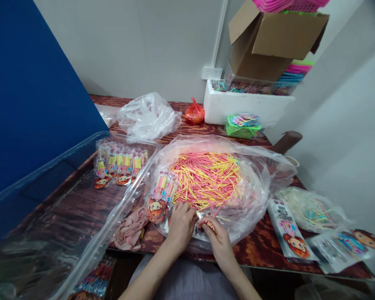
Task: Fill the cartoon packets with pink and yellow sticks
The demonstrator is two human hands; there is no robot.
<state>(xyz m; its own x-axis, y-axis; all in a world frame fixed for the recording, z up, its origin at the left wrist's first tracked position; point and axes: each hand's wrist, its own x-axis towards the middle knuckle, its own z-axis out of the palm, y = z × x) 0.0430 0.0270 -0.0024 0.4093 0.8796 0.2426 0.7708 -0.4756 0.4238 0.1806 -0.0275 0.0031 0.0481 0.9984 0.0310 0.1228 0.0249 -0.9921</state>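
A big clear plastic bag (pixel 256 183) lies open on the wooden table, heaped with several pink and yellow sticks (pixel 206 177). At its near edge my left hand (pixel 180 225) and my right hand (pixel 217 237) meet, fingers curled around a small clear packet (pixel 203 216) with a few sticks in it. A filled packet with a cartoon monkey label (pixel 158 204) lies just left of my left hand.
A clear plastic bin (pixel 50 200) on the left holds a row of filled packets (pixel 120 164). A pink cloth (pixel 131 231) lies by it. Flat empty packets (pixel 289 233) and a bag of sticks (pixel 312 212) lie on the right. A white foam box (pixel 246 106), green basket (pixel 242 127), and red bag (pixel 194 112) stand behind.
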